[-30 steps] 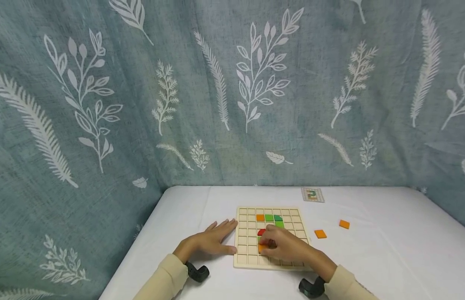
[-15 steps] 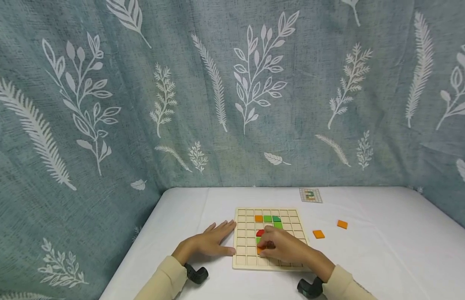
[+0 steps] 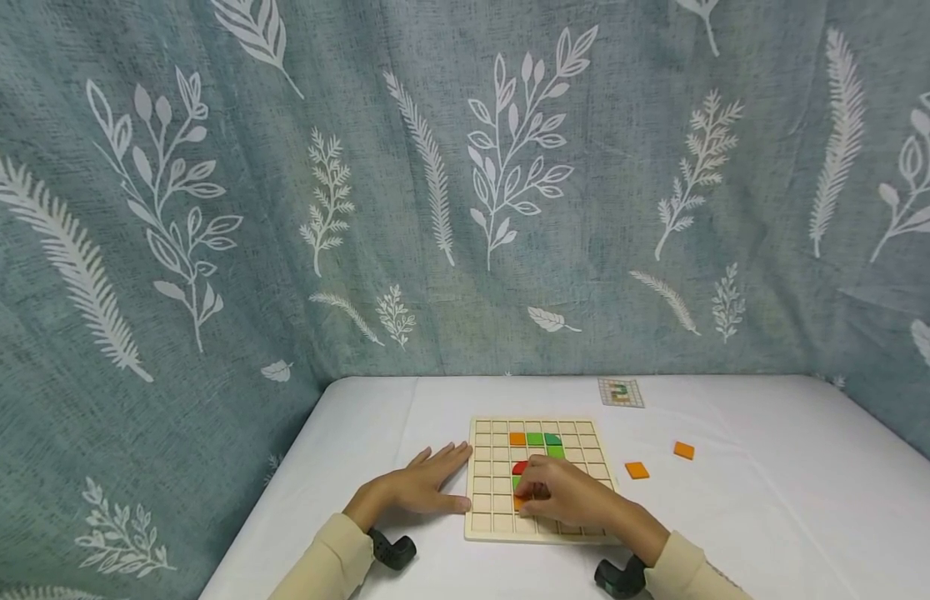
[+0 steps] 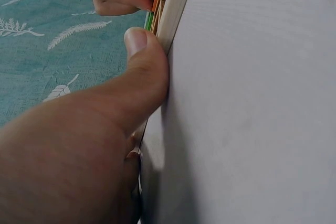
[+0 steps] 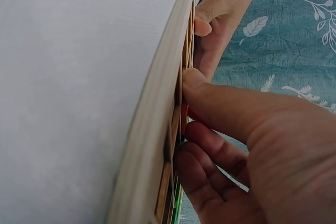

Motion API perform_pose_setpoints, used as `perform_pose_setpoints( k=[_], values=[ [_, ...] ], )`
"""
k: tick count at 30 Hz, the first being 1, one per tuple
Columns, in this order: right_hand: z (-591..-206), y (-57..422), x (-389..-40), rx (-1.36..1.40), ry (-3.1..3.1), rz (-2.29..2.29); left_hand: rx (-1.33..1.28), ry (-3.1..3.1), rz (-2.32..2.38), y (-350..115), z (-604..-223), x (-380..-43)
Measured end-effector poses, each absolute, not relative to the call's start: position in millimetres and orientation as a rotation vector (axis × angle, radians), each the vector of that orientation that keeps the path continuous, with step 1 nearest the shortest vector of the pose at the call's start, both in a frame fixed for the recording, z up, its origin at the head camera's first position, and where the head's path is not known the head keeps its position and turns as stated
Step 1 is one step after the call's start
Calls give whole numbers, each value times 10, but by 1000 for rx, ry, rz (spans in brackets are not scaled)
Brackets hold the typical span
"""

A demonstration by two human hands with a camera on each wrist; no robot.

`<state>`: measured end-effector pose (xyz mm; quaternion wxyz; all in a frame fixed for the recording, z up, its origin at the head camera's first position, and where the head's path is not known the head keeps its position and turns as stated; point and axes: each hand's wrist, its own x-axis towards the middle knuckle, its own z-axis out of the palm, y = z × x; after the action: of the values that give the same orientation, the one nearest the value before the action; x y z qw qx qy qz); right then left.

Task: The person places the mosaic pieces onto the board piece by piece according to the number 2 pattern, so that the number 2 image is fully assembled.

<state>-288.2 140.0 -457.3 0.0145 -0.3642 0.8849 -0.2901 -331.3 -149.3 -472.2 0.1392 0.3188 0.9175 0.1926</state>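
Note:
A pale wooden grid board point(image 3: 482, 487) lies on the table in front of the person. My left hand point(image 3: 416, 486) is spread flat, its fingertips and thumb touching the board's left edge. Over the lower middle cells, my right hand point(image 3: 566, 487) pinches an orange square tile point(image 3: 520, 503) between thumb and fingers. Just above that tile sit a green tile point(image 3: 516, 482) and a red rounded tile point(image 3: 520, 467). Farther up are another orange tile point(image 3: 517, 438), a green tile point(image 3: 535, 438), a dark green rounded tile point(image 3: 552, 438) and a green tile point(image 3: 556, 452). My right hand hides some cells.
Two loose orange tiles, a nearer tile point(image 3: 637, 471) and a farther tile point(image 3: 684, 450), lie right of the board. A pattern card point(image 3: 621, 392) with a small coloured grid is at the back. Behind the white table point(image 3: 735, 517) hangs a leaf-print curtain point(image 3: 435, 317).

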Motion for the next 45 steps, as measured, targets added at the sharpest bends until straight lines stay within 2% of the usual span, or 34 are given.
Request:
perform_pose_setpoints(
  k=[16,20,40,45],
  values=[
    [-4521,1436,-2888,-1238,2681,-1043,941,2640,558,-1519,-4683,-3283],
    [-4463,1483,-2868,-1191,2662,-1089,941,2641,568,-1551,-4705,-3283],
    [-4242,2405,-2810,-954,2858,-1142,957,2640,563,-1516,-4697,-3281],
    [-4236,2668,-2834,-771,2892,-1181,953,2634,578,-1503,-4695,-3283]
  ],
)
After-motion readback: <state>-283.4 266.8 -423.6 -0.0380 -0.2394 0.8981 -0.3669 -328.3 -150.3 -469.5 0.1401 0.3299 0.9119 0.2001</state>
